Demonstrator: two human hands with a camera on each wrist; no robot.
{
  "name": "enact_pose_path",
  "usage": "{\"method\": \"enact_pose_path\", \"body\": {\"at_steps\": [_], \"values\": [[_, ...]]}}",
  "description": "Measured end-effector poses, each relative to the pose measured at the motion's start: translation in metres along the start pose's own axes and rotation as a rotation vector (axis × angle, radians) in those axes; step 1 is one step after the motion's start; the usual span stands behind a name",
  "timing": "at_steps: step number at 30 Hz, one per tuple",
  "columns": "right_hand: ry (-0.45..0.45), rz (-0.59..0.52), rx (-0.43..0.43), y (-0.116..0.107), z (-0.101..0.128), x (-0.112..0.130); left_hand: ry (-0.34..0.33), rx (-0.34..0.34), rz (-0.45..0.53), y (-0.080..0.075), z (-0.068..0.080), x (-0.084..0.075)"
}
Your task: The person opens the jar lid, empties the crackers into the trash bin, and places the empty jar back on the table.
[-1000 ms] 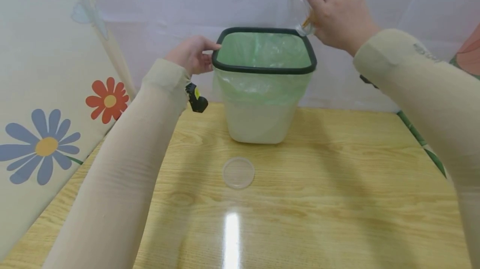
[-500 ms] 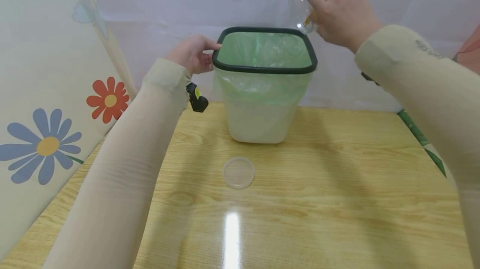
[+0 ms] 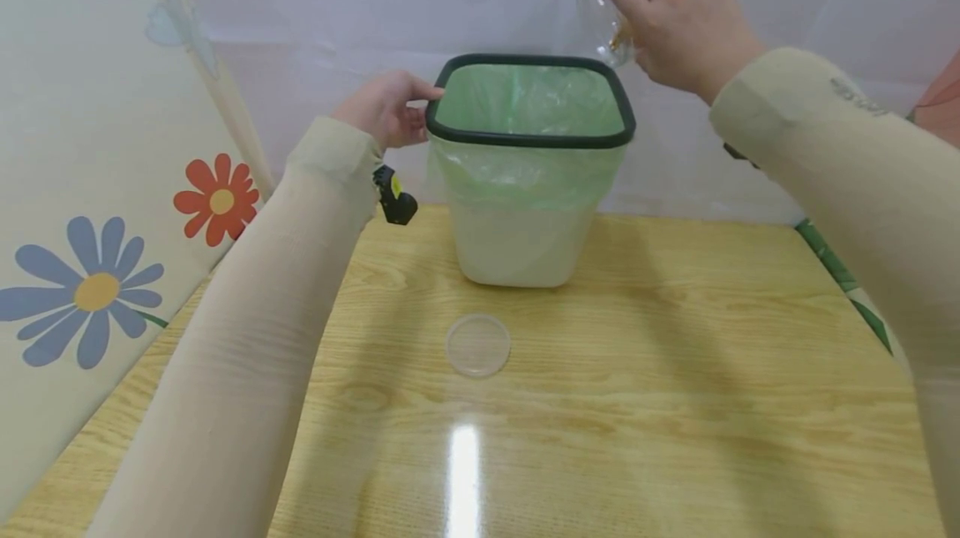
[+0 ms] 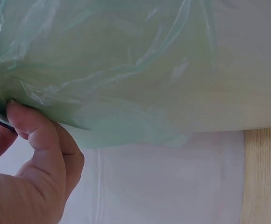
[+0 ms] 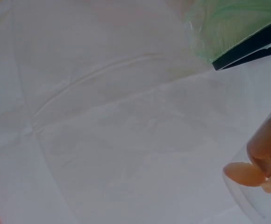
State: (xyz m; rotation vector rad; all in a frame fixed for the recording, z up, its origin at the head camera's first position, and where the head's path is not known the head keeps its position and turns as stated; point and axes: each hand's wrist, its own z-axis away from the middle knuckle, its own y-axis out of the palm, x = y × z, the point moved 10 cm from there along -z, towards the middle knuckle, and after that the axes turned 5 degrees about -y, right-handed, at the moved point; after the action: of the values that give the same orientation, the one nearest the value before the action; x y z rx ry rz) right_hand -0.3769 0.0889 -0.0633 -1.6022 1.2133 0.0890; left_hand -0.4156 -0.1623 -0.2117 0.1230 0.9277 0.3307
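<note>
A pale wastebasket [image 3: 517,246] with a black rim ring and a green plastic liner [image 3: 525,100] stands upright at the table's back. My left hand [image 3: 386,111] pinches the left side of its rim; in the left wrist view its bent fingers [image 4: 37,126] press on the liner under the rim. With my right hand [image 3: 682,25] I hold a clear jar [image 3: 596,17], tilted on its side by the basket's back right corner. Something small and orange-brown [image 3: 621,37] shows through its wall. The right wrist view catches the jar [image 5: 245,205] and some fingers at the lower right.
A clear round lid [image 3: 477,345] lies on the wooden table [image 3: 675,438] in front of the basket. A white cloth backdrop [image 3: 360,12] hangs close behind. At the left is a flower-patterned panel [image 3: 45,146].
My right hand and the jar have risen slightly from the basket's rim, and the jar's tilt has shifted a little. The left hand keeps its place on the rim.
</note>
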Motion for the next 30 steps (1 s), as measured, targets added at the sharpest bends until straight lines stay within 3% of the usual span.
{"method": "enact_pose_path", "body": {"at_steps": [30], "values": [[-0.003,0.053,0.075,0.0048,-0.0003,0.0,0.029,0.01,-0.028,0.0013,0.001,-0.0003]]}}
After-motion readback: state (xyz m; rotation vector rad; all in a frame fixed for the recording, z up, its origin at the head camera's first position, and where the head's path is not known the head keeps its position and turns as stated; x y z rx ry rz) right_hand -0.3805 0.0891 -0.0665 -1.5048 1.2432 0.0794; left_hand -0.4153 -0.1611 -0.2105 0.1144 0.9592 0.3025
